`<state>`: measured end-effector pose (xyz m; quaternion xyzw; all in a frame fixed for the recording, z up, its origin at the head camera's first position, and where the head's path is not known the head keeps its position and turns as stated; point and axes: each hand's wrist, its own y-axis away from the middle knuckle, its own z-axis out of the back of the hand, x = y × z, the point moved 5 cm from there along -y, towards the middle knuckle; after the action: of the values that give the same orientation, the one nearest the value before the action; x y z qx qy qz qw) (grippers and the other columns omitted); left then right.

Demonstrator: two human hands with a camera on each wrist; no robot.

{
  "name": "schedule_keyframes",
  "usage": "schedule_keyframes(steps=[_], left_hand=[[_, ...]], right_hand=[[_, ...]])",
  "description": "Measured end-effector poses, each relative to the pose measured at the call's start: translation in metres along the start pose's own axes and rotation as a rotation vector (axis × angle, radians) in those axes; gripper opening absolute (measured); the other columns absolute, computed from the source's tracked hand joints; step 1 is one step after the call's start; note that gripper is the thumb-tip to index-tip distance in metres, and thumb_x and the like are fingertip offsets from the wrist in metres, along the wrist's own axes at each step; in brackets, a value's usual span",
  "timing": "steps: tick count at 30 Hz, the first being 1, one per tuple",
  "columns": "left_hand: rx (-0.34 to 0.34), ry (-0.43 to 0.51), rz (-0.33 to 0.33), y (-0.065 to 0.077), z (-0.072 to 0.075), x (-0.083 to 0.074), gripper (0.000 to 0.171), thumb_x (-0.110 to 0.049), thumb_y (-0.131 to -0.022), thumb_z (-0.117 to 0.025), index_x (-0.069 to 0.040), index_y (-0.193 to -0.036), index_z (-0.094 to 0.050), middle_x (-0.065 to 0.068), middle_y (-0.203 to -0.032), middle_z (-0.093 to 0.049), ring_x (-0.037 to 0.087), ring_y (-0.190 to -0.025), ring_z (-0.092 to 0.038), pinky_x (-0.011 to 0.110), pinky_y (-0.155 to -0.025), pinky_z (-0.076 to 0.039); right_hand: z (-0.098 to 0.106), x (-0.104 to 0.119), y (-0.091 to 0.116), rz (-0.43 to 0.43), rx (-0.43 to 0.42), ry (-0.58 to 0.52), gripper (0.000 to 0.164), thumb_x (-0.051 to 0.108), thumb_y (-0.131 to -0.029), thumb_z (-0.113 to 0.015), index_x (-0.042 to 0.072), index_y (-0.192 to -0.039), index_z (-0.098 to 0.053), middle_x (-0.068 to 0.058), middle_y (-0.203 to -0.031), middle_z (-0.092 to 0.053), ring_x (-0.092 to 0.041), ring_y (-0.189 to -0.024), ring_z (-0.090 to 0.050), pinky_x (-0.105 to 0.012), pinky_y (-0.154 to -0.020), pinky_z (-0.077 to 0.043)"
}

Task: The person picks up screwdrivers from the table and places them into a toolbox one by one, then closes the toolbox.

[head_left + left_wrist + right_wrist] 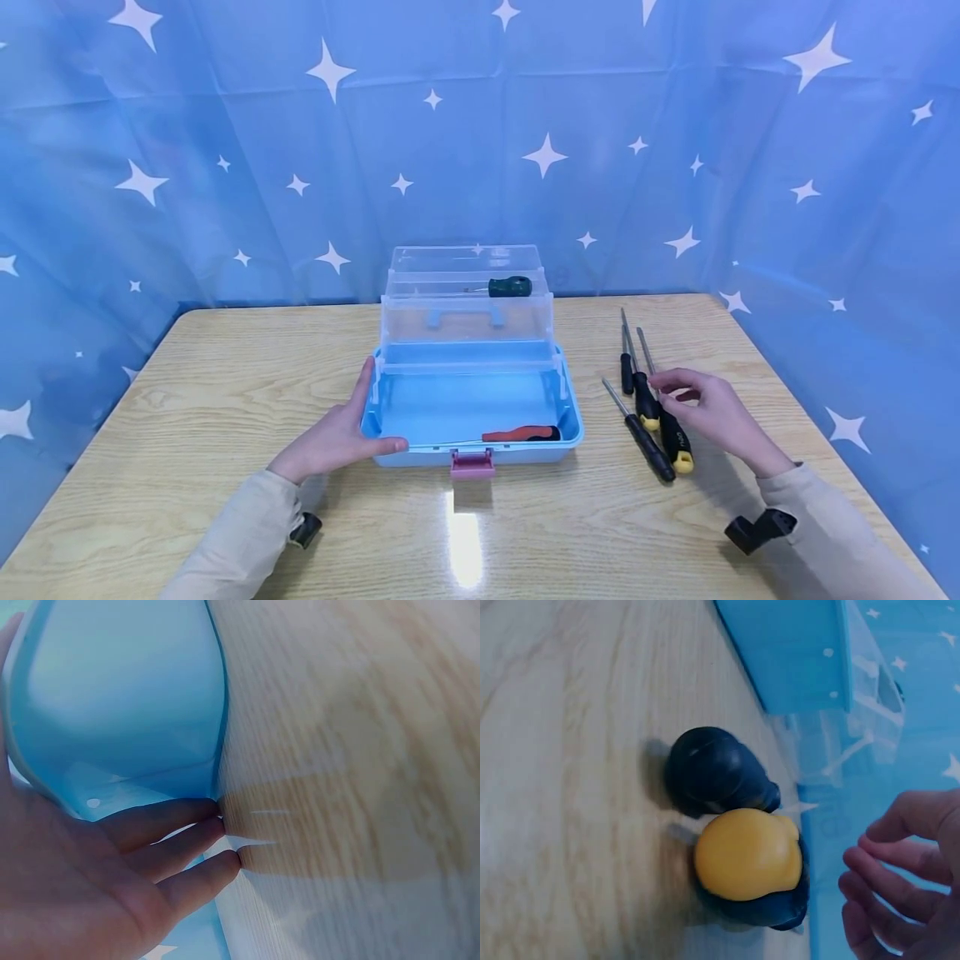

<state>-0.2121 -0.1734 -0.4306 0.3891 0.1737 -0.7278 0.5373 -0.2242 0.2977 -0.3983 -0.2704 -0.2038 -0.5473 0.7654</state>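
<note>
A light blue toolbox (573, 421) stands with its clear tiered trays raised behind it. My left hand (337, 437) rests on its left end, thumb over the front rim and fingers extended along the side. An orange-and-black screwdriver (521, 434) lies inside along the front wall; a green-handled screwdriver (510, 287) lies in an upper tray. My right hand (712, 417) hovers over the screwdrivers at right, fingers loosely bent and holding nothing. Under it are two black-and-yellow screwdrivers (677, 442), (647, 404); beside them lie a long black screwdriver (648, 450) and a smaller black one (627, 373).
A pink latch (472, 464) hangs from the toolbox's front. The wooden table (225, 375) extends on both sides of it. A blue curtain with white stars (450, 167) hangs close behind the table and along its sides.
</note>
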Motion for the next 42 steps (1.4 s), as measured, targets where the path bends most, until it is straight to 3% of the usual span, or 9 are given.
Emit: schedule_keyframes(steps=[6, 10, 18, 24, 31, 38, 42], left_hand=[[-0.001, -0.004, 0.003, -0.001, 0.0, 0.0, 0.123, -0.052, -0.079, -0.075, -0.017, -0.153, 0.017, 0.034, -0.149, -0.024, 0.051, -0.129, -0.037, 0.06, -0.099, -0.037], [-0.005, -0.001, 0.001, -0.001, 0.001, 0.0, 0.123, -0.051, -0.079, -0.075, -0.016, -0.153, 0.016, 0.034, -0.149, -0.024, 0.051, -0.129, -0.037, 0.06, -0.099, -0.037], [-0.007, -0.003, 0.005, -0.001, 0.001, -0.001, 0.124, -0.051, -0.078, -0.076, -0.014, -0.154, 0.015, 0.036, -0.146, -0.028, 0.051, -0.127, -0.039, 0.059, -0.099, -0.037], [-0.004, -0.013, 0.001, -0.001, 0.002, -0.003, 0.124, -0.051, -0.079, -0.076, -0.013, -0.153, 0.016, 0.037, -0.145, -0.028, 0.052, -0.126, -0.04, 0.06, -0.098, -0.038], [-0.003, 0.002, 0.017, 0.0, 0.001, -0.001, 0.124, -0.051, -0.078, -0.076, -0.016, -0.154, 0.016, 0.035, -0.148, -0.026, 0.052, -0.128, -0.037, 0.061, -0.099, -0.037], [-0.004, 0.006, 0.009, 0.0, 0.001, -0.002, 0.124, -0.051, -0.078, -0.076, -0.015, -0.153, 0.017, 0.037, -0.145, -0.03, 0.051, -0.126, -0.04, 0.06, -0.099, -0.038], [-0.006, 0.005, 0.012, -0.001, 0.0, 0.0, 0.124, -0.051, -0.078, -0.076, -0.016, -0.153, 0.016, 0.036, -0.145, -0.03, 0.05, -0.127, -0.04, 0.059, -0.099, -0.037]], right_hand=[[-0.002, -0.007, 0.004, -0.065, -0.002, 0.009, 0.028, 0.005, -0.092, -0.062, -0.006, -0.118, -0.062, -0.021, -0.108, -0.065, -0.034, -0.092, -0.063, -0.026, -0.071, -0.051], [-0.003, -0.013, 0.008, -0.119, -0.001, 0.001, 0.033, 0.006, -0.092, -0.064, -0.008, -0.121, -0.059, -0.026, -0.111, -0.063, -0.038, -0.092, -0.064, -0.027, -0.069, -0.053], [-0.012, -0.024, 0.017, -0.186, 0.024, 0.011, 0.038, 0.01, -0.092, -0.066, -0.012, -0.122, -0.056, -0.031, -0.113, -0.059, -0.041, -0.093, -0.064, -0.046, -0.074, -0.054], [-0.016, -0.028, 0.021, -0.229, 0.014, 0.087, 0.04, 0.018, -0.091, -0.067, -0.01, -0.118, -0.058, -0.022, -0.099, -0.066, -0.036, -0.088, -0.065, -0.048, -0.075, -0.051], [-0.016, -0.028, 0.021, -0.287, 0.003, 0.162, 0.04, 0.026, -0.088, -0.069, -0.008, -0.108, -0.063, -0.006, -0.085, -0.064, -0.025, -0.077, -0.062, -0.036, -0.063, -0.044], [-0.014, -0.032, 0.021, -0.309, -0.041, 0.164, 0.035, 0.023, -0.086, -0.07, -0.007, -0.103, -0.065, -0.004, -0.08, -0.063, -0.017, -0.068, -0.055, -0.032, -0.057, -0.039], [-0.011, -0.037, 0.023, -0.312, -0.126, 0.144, 0.034, 0.021, -0.085, -0.072, -0.008, -0.103, -0.067, -0.006, -0.081, -0.066, -0.014, -0.069, -0.057, -0.029, -0.06, -0.042]])
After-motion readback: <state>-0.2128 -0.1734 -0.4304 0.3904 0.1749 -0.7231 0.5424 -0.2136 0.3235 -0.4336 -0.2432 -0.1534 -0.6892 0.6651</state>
